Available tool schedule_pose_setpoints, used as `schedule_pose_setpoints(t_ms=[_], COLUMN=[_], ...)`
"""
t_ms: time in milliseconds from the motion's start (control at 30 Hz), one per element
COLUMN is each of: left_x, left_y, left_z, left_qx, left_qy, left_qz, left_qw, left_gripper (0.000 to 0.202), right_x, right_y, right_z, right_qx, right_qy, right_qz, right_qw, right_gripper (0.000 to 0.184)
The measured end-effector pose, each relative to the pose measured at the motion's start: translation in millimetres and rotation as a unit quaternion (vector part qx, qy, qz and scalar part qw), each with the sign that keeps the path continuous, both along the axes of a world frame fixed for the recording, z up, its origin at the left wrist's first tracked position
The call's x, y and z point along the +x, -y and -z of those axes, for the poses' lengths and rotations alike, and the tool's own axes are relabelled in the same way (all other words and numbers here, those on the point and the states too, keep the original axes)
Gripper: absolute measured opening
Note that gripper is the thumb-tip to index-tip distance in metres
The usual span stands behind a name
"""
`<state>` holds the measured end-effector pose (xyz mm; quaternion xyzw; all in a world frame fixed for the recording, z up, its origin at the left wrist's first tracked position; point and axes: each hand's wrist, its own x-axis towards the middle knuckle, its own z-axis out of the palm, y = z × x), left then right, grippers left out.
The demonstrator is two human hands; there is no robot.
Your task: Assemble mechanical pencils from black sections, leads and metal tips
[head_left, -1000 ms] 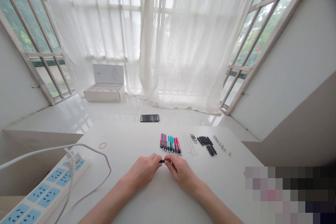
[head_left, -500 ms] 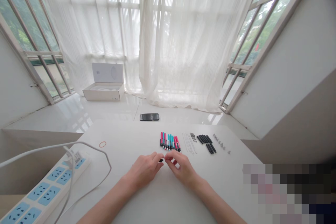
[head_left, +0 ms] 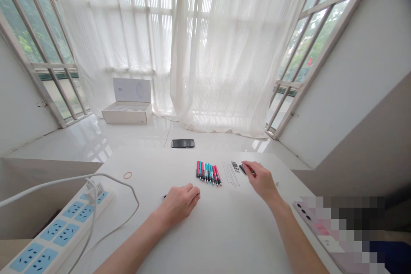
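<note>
Right hand (head_left: 261, 182) over black tubes (head_left: 244, 170), thumb and forefinger close together, possibly pinching one; left hand (head_left: 178, 205) curled on white table (head_left: 224, 239), grip unclear; small dark pen part (head_left: 164, 196) protrudes past it; pink-and-teal pens (head_left: 208, 174) lie between hands.

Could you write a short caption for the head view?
Right hand reaches black tubes beside pink and teal pens; left hand rests on the white table.

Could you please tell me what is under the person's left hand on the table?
A small black tip pokes out past the left hand on the white table; the rest is covered, so I cannot tell what it is.
</note>
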<state>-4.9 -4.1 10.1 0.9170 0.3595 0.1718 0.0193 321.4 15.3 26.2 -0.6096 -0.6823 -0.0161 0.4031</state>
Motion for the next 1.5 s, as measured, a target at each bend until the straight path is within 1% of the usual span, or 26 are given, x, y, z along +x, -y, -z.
schedule_pose_setpoints(t_ms=[67,133,200,267,367,433,500,633,733,800,833,900,933,1000,1033,1067,1100,1167,1233,1300,1400,1500], left_x=[0.1,0.3,0.8,1.2,1.3,1.0,0.7,0.1,-0.1,0.0,0.2,0.7,1.0,1.6,1.7,1.6,1.4,0.7,0.2,0.4,1.7,3.1], left_y=[0.2,0.2,0.2,0.3,0.3,0.4,0.4,0.2,0.1,0.0,0.0,-0.2,-0.3,-0.9,-1.3,-1.8,-2.3,-3.5,-4.7,-5.7,-6.8,-7.5], left_z=[-1.0,-1.8,-2.2,-2.2,-1.5,-0.8,-0.3,-0.1,-0.9,-1.3,-1.3,-0.8,-0.3,1.0,1.6,2.2,2.7,3.3,3.9,4.7,6.4,8.1], left_qx=[-0.006,-0.014,-0.021,-0.028,-0.036,-0.041,-0.044,-0.051,-0.067,-0.081,-0.086,-0.092,-0.091,-0.082,-0.074,-0.065,-0.055,-0.041,-0.039,-0.046,-0.053,-0.039], left_qy=[-0.007,-0.010,-0.011,-0.013,-0.014,-0.013,-0.011,0.005,0.030,0.044,0.050,0.060,0.064,0.070,0.069,0.067,0.063,0.052,0.040,0.039,0.059,0.066], left_qz=[0.001,0.002,0.001,0.002,0.007,0.011,0.012,0.010,0.012,0.017,0.019,0.025,0.029,0.041,0.046,0.049,0.048,0.041,0.038,0.040,0.033,0.012], left_qw=[1.000,1.000,1.000,1.000,0.999,0.999,0.999,0.999,0.997,0.996,0.995,0.994,0.993,0.993,0.994,0.994,0.995,0.997,0.998,0.997,0.996,0.997], left_gripper=[0.020,0.018,0.017,0.016,0.016,0.017,0.018,0.018,0.016,0.014,0.013,0.012,0.012,0.015,0.016,0.016,0.017,0.017,0.016,0.013,0.010,0.013], right_x=[30.2,58.2,80.8,95.3,101.6,99.5,97.0,98.6,98.4,88.3,78.6,49.4,30.5,-11.9,-33.5,-54.0,-72.5,-101.5,-119.1,-127.2,-129.0,-126.0], right_y=[1.2,5.6,11.2,15.8,18.2,17.3,16.0,15.3,14.8,13.5,12.7,11.6,11.7,13.8,15.7,18.2,21.0,26.6,30.8,32.5,30.7,26.4], right_z=[1.8,3.5,4.6,5.7,8.1,10.5,13.7,19.2,14.7,5.1,-0.8,-12.0,-15.9,-18.2,-16.4,-13.0,-8.4,2.1,11.2,17.1,21.2,23.5], right_qx=[-0.039,-0.106,-0.161,-0.197,-0.253,-0.288,-0.305,-0.304,-0.277,-0.225,-0.191,-0.119,-0.101,-0.117,-0.137,-0.162,-0.189,-0.231,-0.253,-0.257,-0.241,-0.223], right_qy=[0.005,0.002,-0.005,-0.006,0.014,0.032,0.047,0.059,0.056,0.046,0.035,0.000,-0.027,-0.066,-0.077,-0.081,-0.083,-0.082,-0.077,-0.082,-0.108,-0.151], right_qz=[0.065,0.126,0.165,0.183,0.187,0.193,0.210,0.239,0.248,0.245,0.236,0.187,0.140,0.008,-0.063,-0.130,-0.182,-0.245,-0.263,-0.258,-0.249,-0.245], right_qw=[0.997,0.986,0.973,0.963,0.949,0.938,0.928,0.920,0.927,0.942,0.952,0.975,0.985,0.991,0.986,0.975,0.961,0.938,0.928,0.928,0.932,0.931], right_gripper=[0.031,0.031,0.031,0.029,0.022,0.017,0.014,0.015,0.012,0.016,0.019,0.026,0.030,0.038,0.039,0.040,0.038,0.036,0.036,0.037,0.036,0.034])
